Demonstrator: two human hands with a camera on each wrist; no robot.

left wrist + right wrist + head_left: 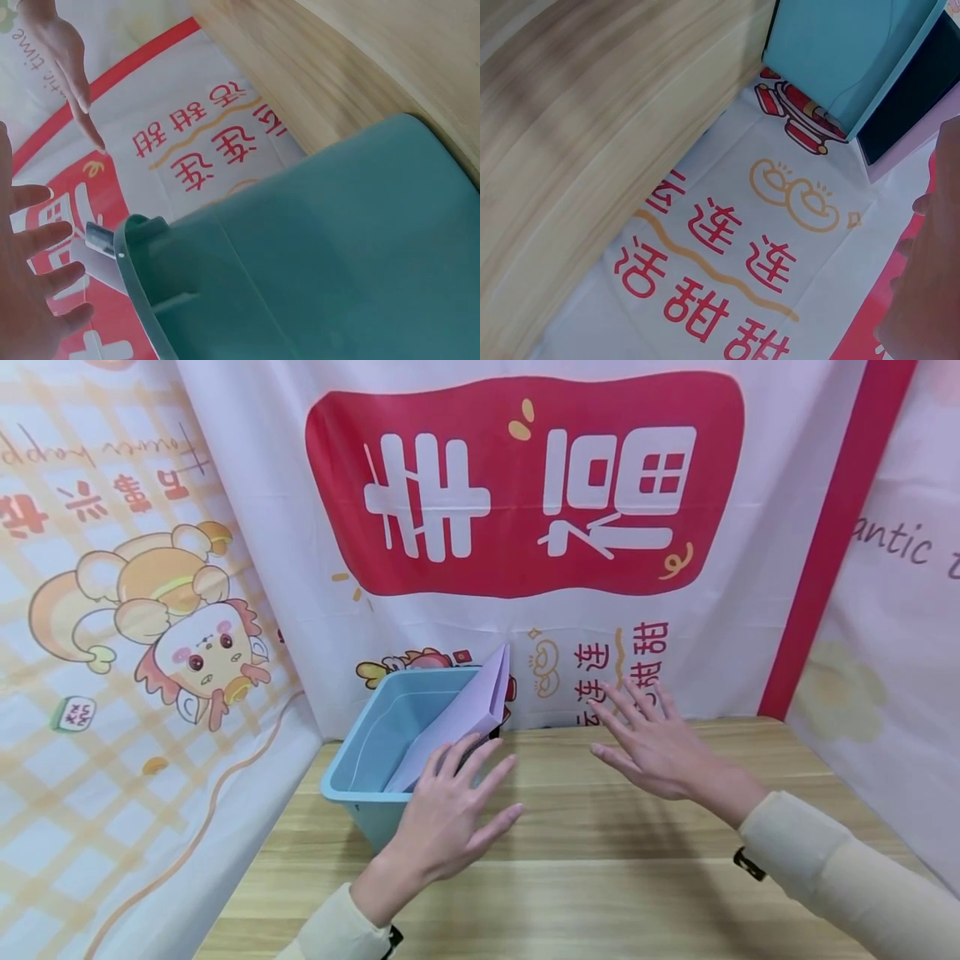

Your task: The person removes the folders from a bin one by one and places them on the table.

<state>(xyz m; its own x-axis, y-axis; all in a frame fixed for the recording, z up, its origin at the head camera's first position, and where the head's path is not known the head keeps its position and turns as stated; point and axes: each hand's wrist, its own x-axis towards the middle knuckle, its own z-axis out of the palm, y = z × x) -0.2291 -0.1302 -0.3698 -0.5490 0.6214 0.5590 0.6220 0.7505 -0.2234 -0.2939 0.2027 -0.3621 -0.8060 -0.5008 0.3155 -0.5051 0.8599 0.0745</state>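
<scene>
- Pale sleeve (862, 877), lower right.
- Flat lilac case (450, 724) slanting in a blue bin (378, 821), left of centre.
- Left hand (446, 818), lower centre, fingers spread wide.
- Right hand (651, 750) raised, right of centre, wide too.

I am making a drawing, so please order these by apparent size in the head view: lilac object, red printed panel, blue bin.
Largest to smallest:
1. Red printed panel
2. Blue bin
3. Lilac object, partly hidden
</scene>
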